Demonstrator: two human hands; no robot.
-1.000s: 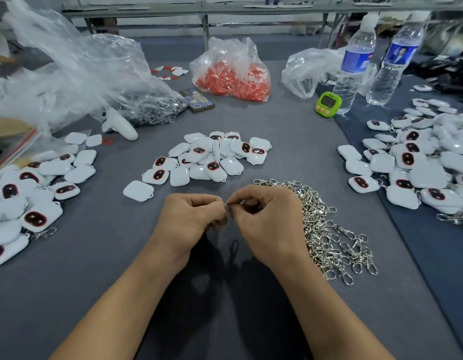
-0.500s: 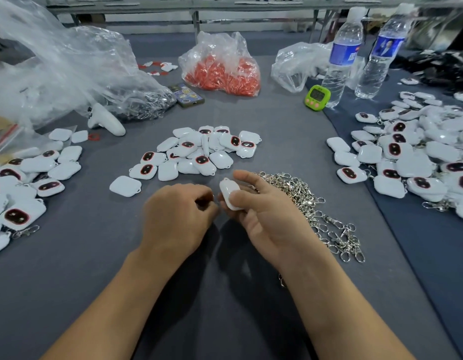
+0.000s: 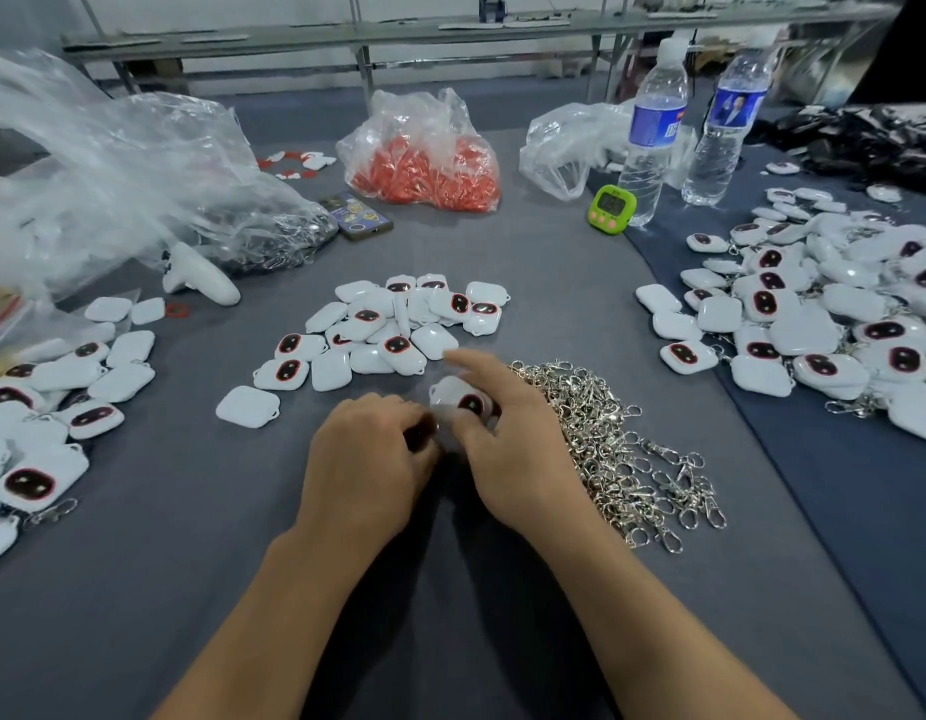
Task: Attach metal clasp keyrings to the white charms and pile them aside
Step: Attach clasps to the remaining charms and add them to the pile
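A white charm (image 3: 458, 400) with a dark red-rimmed face is held between both hands above the grey table. My right hand (image 3: 507, 449) grips it with thumb and middle fingers while the index finger points up. My left hand (image 3: 367, 459) is curled at the charm's left edge and pinches there; the clasp it holds is hidden. A heap of metal clasp keyrings (image 3: 611, 444) lies just right of my right hand. Loose white charms (image 3: 388, 324) are clustered beyond my hands. Charms with clasps are piled at the left (image 3: 39, 407).
More charms are piled at the right (image 3: 814, 314) on darker cloth. At the back stand two water bottles (image 3: 653, 132), a green timer (image 3: 612, 209), a bag of red parts (image 3: 424, 158), a phone (image 3: 355, 216) and crumpled clear plastic bags (image 3: 112, 174). A white controller (image 3: 198, 275) lies left.
The charm has turned in my right hand so its dark face shows. My right index finger has lifted. Both hands stay together at the same spot.
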